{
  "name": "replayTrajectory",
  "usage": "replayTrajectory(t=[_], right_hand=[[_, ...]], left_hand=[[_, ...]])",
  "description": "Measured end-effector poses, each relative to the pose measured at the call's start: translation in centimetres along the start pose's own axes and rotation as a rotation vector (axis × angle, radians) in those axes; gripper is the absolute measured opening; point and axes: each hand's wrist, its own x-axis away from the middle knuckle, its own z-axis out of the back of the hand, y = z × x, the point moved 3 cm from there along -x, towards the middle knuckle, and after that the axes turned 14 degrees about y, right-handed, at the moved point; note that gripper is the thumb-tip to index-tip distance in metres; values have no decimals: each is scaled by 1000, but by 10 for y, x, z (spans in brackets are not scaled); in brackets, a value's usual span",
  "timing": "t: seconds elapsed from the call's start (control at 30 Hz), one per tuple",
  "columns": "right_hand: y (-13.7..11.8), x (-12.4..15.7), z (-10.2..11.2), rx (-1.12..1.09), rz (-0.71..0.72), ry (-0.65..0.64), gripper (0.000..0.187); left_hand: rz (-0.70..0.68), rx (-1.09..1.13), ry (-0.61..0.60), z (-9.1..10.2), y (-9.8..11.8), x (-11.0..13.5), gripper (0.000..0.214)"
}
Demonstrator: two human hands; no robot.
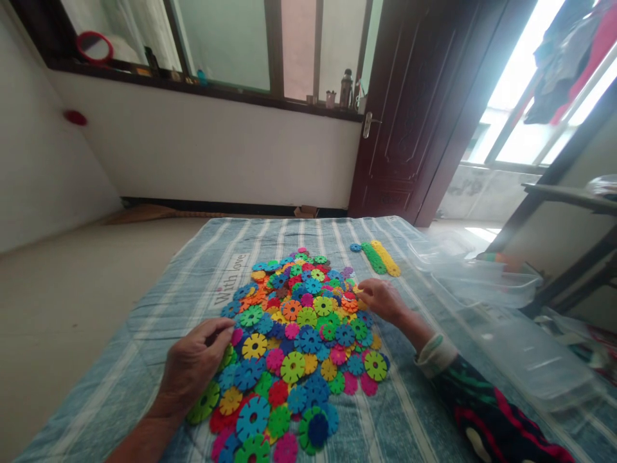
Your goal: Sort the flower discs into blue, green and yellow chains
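the fingers of the left hand [191, 357] are nearly pinched beside a heap of notched discs [292, 366]; those of the right hand [385, 301] are bent at its other side. whether a disc is held cannot be told. if bumped by a hand, the heap could be scattered. a striped cloth [180, 283] is spread underneath. farther off, a clear box [501, 289] and a brown door [402, 122] are seen.
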Motion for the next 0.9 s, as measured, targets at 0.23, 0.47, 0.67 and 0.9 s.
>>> replayTrajectory(t=[0.23,0.47,0.67,0.9], right_hand=[[-16,11,-4,-32,120,24,15],[-42,22,-12,-165,297,44,19],[-52,31,-15,-179,396,-40,24],[-57,36,-11,-294,529,-37,15]], left_hand=[[-15,6,7,-1,0,1,30],[-14,7,1,-1,3,2,30],[-35,15,-8,-1,5,3,29],[-17,9,-24,-1,2,3,30]])
